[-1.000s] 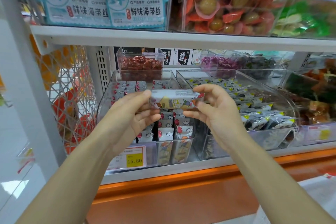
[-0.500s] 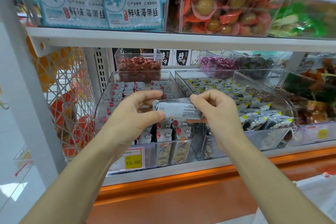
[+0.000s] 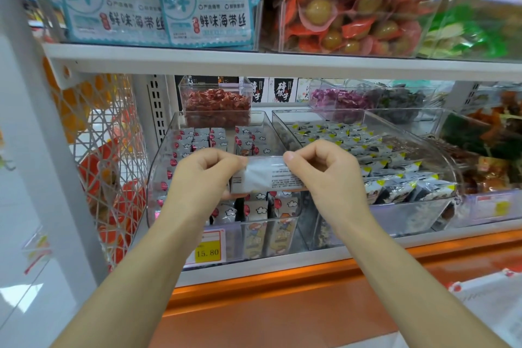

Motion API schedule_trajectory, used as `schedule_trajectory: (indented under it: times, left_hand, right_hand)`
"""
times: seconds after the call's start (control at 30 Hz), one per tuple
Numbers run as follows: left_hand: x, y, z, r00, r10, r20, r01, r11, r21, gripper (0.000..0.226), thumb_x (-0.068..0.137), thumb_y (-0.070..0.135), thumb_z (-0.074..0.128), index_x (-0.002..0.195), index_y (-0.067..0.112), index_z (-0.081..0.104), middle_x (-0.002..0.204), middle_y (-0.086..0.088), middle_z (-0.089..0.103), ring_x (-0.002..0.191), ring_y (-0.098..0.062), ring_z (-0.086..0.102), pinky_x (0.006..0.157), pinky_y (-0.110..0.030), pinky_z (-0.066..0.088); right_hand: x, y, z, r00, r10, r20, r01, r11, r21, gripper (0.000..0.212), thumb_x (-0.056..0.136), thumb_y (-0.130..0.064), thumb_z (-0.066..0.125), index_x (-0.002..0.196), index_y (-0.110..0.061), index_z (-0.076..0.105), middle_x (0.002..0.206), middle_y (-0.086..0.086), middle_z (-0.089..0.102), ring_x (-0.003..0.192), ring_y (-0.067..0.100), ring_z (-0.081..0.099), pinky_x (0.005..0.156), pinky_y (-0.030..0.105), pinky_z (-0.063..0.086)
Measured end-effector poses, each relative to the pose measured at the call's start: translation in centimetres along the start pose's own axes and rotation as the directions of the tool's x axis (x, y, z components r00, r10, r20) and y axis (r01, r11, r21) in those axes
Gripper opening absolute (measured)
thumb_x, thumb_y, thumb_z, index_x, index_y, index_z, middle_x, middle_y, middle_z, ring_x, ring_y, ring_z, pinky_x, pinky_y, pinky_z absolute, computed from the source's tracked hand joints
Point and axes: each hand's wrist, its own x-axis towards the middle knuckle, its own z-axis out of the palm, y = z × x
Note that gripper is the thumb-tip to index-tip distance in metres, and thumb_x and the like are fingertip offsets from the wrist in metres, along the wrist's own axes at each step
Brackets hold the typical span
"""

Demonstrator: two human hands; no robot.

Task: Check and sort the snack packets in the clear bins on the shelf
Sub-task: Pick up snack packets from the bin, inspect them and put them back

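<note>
A small silver snack packet (image 3: 264,175) is held flat in front of the shelf, its grey printed back facing me. My left hand (image 3: 203,175) pinches its left end and my right hand (image 3: 324,169) pinches its right end, fingers curled. Behind and below it stands a clear bin (image 3: 162,167) with rows of silver packets marked with red balloons and clouds. To its right a second clear bin (image 3: 440,133) holds several black, white and yellow packets.
A yellow price tag (image 3: 207,253) reading 15.80 sits on the left bin's front. A small clear box of red snacks (image 3: 216,104) stands behind. The upper shelf (image 3: 282,65) carries seaweed bags and bins of orange-wrapped snacks. White wire mesh (image 3: 107,164) closes the left side.
The packet was turned over from its coloured front to its grey printed back. Both hands stayed at its ends, now more tightly curled.
</note>
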Motion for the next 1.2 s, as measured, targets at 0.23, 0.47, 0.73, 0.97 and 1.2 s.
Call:
schedule_trajectory:
  times: [0.23,0.47,0.73,0.97,1.2]
  left_hand:
    - [0.7,-0.2,-0.4,0.994,-0.069,-0.090,0.054,0.985,-0.161,0.019,0.089,0.018,0.061,0.076,0.007,0.069,0.088,-0.007,0.071,0.077,-0.020,0.071,0.054,-0.019,0.055]
    - [1.1,-0.1,0.1,0.999,-0.011,0.033,0.012,0.999,-0.047,0.034,0.096,0.037,0.045,0.080,0.015,0.067,0.079,-0.002,0.071,0.073,-0.012,0.069,0.079,-0.038,0.057]
    - [3.4,-1.1,0.1,0.950,0.216,0.226,-0.308,0.526,0.793,0.034,0.096,0.031,0.035,0.117,0.015,0.057,0.119,-0.006,0.058,0.115,-0.025,0.046,0.094,-0.035,0.037]
    - [4.3,-2.5,0.2,0.922,-0.018,0.387,-0.368,0.267,0.891,0.043,0.099,0.039,0.019,0.136,0.034,0.041,0.152,0.011,0.028,0.143,-0.014,0.009,0.113,-0.052,-0.002]
    - [4.0,-2.2,0.0,0.907,-0.023,0.421,-0.396,0.293,0.870,0.043,0.099,0.038,0.021,0.139,0.036,0.036,0.151,0.012,0.030,0.142,-0.013,0.011,0.114,-0.052,-0.002]
  right_hand:
    - [0.2,0.0,-0.7,0.956,0.033,0.291,-0.091,0.979,0.185,0.039,0.084,0.000,0.063,0.106,-0.033,0.063,0.103,-0.005,0.071,0.095,0.013,0.067,0.081,0.027,0.057]
    - [1.6,0.2,-0.6,0.984,0.026,0.175,-0.076,0.955,0.285,0.022,0.089,-0.003,0.058,0.096,-0.021,0.069,0.094,0.001,0.073,0.084,0.015,0.070,0.067,0.022,0.057]
    - [7.0,0.8,0.8,0.996,0.036,-0.082,-0.040,0.998,-0.048,0.006,0.085,-0.013,0.066,0.088,-0.018,0.063,0.092,0.007,0.069,0.087,0.024,0.065,0.082,0.041,0.053]
    - [11.3,2.5,4.7,0.957,-0.029,0.290,0.185,0.830,-0.526,0.035,0.089,-0.024,0.063,0.121,-0.011,0.057,0.125,0.005,0.058,0.115,0.021,0.052,0.082,0.020,0.033]
    - [12.2,2.7,6.9,0.769,0.117,0.629,0.514,0.474,-0.715,0.015,0.093,-0.026,0.054,0.101,-0.022,0.065,0.108,0.004,0.060,0.121,0.030,0.041,0.096,0.041,0.032]
